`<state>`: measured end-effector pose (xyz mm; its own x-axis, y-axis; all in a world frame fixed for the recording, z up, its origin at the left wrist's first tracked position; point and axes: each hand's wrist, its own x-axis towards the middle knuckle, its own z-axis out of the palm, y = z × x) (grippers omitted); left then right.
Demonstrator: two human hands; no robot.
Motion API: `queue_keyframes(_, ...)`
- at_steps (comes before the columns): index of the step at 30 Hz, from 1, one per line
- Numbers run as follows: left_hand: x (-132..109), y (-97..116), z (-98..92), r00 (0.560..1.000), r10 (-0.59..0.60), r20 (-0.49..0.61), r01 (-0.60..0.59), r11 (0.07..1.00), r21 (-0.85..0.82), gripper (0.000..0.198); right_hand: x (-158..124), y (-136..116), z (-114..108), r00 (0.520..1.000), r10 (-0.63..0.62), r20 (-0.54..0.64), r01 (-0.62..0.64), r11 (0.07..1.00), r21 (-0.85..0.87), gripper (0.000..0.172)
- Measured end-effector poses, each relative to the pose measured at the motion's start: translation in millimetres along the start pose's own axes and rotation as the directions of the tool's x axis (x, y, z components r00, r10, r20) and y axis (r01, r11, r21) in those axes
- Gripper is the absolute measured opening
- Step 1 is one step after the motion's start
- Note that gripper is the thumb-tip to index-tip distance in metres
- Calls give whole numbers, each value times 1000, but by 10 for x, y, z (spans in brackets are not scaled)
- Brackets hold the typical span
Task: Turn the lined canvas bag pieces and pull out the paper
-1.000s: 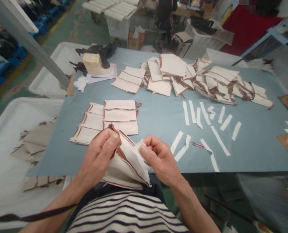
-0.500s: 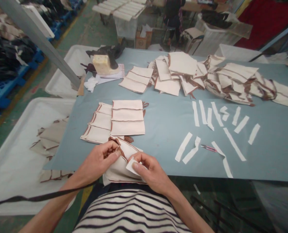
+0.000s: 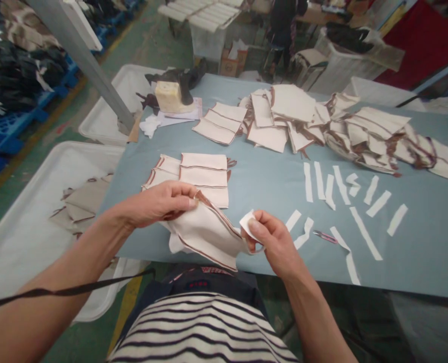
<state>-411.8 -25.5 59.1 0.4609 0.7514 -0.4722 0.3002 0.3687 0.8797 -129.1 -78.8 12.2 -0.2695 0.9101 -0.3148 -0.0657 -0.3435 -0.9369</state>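
Observation:
A cream fabric piece with brown edging (image 3: 208,229) is stretched between my hands above the table's front edge. My left hand (image 3: 171,201) pinches its upper left corner. My right hand (image 3: 271,232) is closed on a small white strip (image 3: 248,224), beside the right end of the fabric; whether those fingers also grip the fabric is unclear. Just beyond my left hand lie cream panels with brown seams (image 3: 204,176), in two overlapping stacks. Right of my right hand, several white strips (image 3: 365,232) and pink-handled snips (image 3: 325,237) lie on the blue table (image 3: 261,176).
A long heap of cream fabric pieces (image 3: 295,103) runs along the table's back. A yellowish block (image 3: 169,97) stands at the back left near a grey post (image 3: 91,65). White bins (image 3: 72,156) holding fabric are at the left. A seated person (image 3: 280,30) is far back.
The fabric piece has been lifted and spread out. My left hand has moved up and slightly right, my right hand away to the right with the white strip.

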Motion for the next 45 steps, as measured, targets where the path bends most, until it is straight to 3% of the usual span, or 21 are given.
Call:
queue_keyframes(7,240,276,-171,999,31,7,-30,992,-124,30,-13,-158,-38,991,-113,-66,103,984,-144,53)
queue_keyframes(12,198,488,-170,999,33,-32,-37,989,-141,25,8,-134,-56,941,-296,-166,252,937,-241,45)
queue_keyframes(14,135,566,-125,998,45,-47,-48,996,-73,21,13,-157,-50,921,-350,-171,301,918,-258,41)
queue_keyframes(17,16,624,-41,984,158,-77,-145,978,153,14,8,-216,-17,896,-390,-213,337,909,-247,38)
queue_keyframes(22,-147,581,74,933,357,-49,-277,798,535,11,5,-249,61,893,-385,-232,349,919,-182,38)
queue_keyframes(25,-183,533,137,904,428,-12,-339,732,591,14,52,-227,127,880,-428,-206,397,900,-178,33)
queue_keyframes(30,-221,516,260,902,431,40,-383,751,538,20,224,-308,292,785,-583,-210,543,811,-220,25)
queue_keyframes(34,-288,591,340,906,420,48,-399,810,431,20,376,-487,414,717,-687,-115,635,713,-297,20)
queue_keyframes(38,-350,615,411,900,434,33,-416,836,357,21,479,-611,453,717,-694,66,688,688,-231,19)
queue_keyframes(41,-395,561,468,913,409,6,-388,861,329,24,458,-629,442,725,-665,180,685,668,-289,18)
queue_keyframes(45,-450,521,472,934,356,33,-345,871,350,25,330,-593,481,675,-719,165,716,586,-378,14)
